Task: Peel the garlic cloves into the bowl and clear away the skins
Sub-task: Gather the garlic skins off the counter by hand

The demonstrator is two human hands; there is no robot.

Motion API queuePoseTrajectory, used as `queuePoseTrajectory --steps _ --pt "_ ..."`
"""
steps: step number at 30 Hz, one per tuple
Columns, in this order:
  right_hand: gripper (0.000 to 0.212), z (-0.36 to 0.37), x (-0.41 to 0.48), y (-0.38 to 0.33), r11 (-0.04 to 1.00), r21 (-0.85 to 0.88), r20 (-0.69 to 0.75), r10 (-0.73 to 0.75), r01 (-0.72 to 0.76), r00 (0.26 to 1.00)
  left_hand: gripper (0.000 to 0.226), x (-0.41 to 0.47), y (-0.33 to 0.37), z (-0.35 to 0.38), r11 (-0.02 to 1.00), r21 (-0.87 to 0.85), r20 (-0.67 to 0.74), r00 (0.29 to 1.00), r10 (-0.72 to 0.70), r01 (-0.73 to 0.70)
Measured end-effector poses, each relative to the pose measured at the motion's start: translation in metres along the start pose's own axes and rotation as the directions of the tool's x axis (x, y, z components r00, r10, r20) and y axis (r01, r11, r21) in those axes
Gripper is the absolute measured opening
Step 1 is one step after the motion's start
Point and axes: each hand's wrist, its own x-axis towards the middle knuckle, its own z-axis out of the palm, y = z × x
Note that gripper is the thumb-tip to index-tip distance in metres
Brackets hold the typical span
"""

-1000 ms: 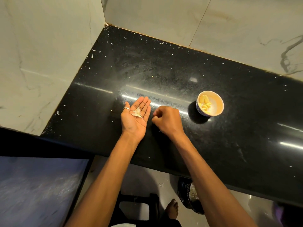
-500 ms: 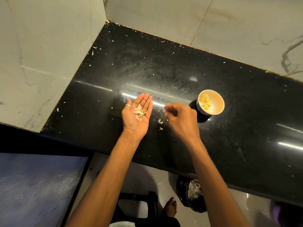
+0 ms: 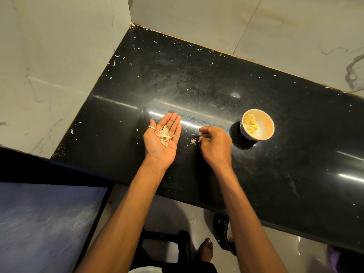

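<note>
Counter point(image 3: 197, 79): black, speckled, set in a tiled corner.
Left hand point(image 3: 160, 143): palm up over the counter, fingers straight and close together, a ring point(image 3: 151, 128) on one digit.
Skins point(image 3: 164, 134): small pale heap lying on the left palm.
Scrap point(image 3: 193, 141): loose skin on the counter between the hands.
Right hand point(image 3: 215, 146): knuckles up, fingers curled, tips just beside the scrap; whether they pinch anything cannot be told.
Bowl point(image 3: 265, 126): upright, right of the right hand.
Cloves point(image 3: 251, 123): peeled, in the bowl.
</note>
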Motion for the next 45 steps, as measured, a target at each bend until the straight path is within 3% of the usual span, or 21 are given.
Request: queuePoseTrajectory --steps 3,8,11,17,22,24,25,27,29,31,35,38,42,45 --pt "0.025 -0.002 -0.003 0.012 0.976 -0.146 0.029 -0.159 0.161 0.987 0.057 0.000 0.004 -0.002 1.000 -0.005 -0.004 1.000 0.006 -0.006" --pt "0.021 0.024 -0.024 0.007 0.878 -0.233 0.162 -0.388 0.418 0.907 0.057 0.001 0.005 -0.001 1.000 -0.004 -0.002 1.000 0.006 -0.006" --pt "0.018 0.021 -0.027 0.009 0.852 -0.295 0.175 -0.397 0.433 0.901 0.057 0.001 0.007 0.000 1.000 0.001 0.000 1.000 0.008 -0.008" --pt "0.031 0.017 -0.022 0.001 0.821 -0.386 0.234 -0.354 0.421 0.905 0.058 0.000 0.004 -0.001 1.000 -0.003 -0.012 1.000 0.008 -0.008" --pt "0.018 0.021 -0.026 -0.005 0.792 -0.439 0.204 -0.373 0.425 0.905 0.057 0.001 0.001 0.001 1.000 0.001 -0.014 1.000 0.001 -0.001" --pt "0.013 0.020 -0.018 -0.005 0.827 -0.379 0.213 -0.358 0.415 0.909 0.057 0.001 0.000 0.001 1.000 -0.005 -0.013 1.000 -0.003 0.003" --pt "0.011 0.016 -0.011 -0.004 0.887 -0.312 0.207 -0.285 0.339 0.936 0.057 0.001 0.000 0.002 1.000 -0.004 -0.012 1.000 -0.005 0.005" --pt "0.013 0.000 0.000 -0.005 1.000 -0.017 0.201 -0.017 0.021 0.980 0.057 -0.002 -0.003 0.002 1.000 0.006 -0.011 1.000 -0.012 0.012" --pt "0.020 -0.018 0.000 -0.012 0.929 0.323 0.208 0.115 -0.179 0.971 0.056 -0.004 -0.006 0.003 0.999 0.035 -0.010 1.000 -0.020 0.020" --pt "0.022 -0.030 -0.004 -0.024 0.891 0.437 0.213 0.034 -0.126 0.977 0.056 -0.005 -0.011 0.005 0.998 0.050 -0.010 1.000 -0.029 0.030" --pt "0.034 -0.034 -0.005 -0.053 0.957 0.244 0.217 -0.214 0.159 0.953 0.057 -0.006 -0.021 0.007 0.992 0.117 -0.023 0.998 -0.050 0.053" --pt "0.034 -0.031 -0.007 -0.063 0.937 0.075 0.203 -0.348 0.340 0.915 0.057 -0.006 -0.024 0.009 0.989 0.142 -0.010 0.999 -0.047 0.048" --pt "0.017 -0.032 -0.008 -0.060 0.941 0.025 0.070 -0.338 0.337 0.938 0.056 -0.006 -0.020 0.009 0.992 0.120 0.007 0.999 -0.048 0.047" --pt "0.022 -0.035 -0.011 -0.038 0.960 -0.058 0.002 -0.273 0.273 0.962 0.056 -0.007 -0.014 0.006 0.997 0.057 0.009 0.998 -0.055 0.054"
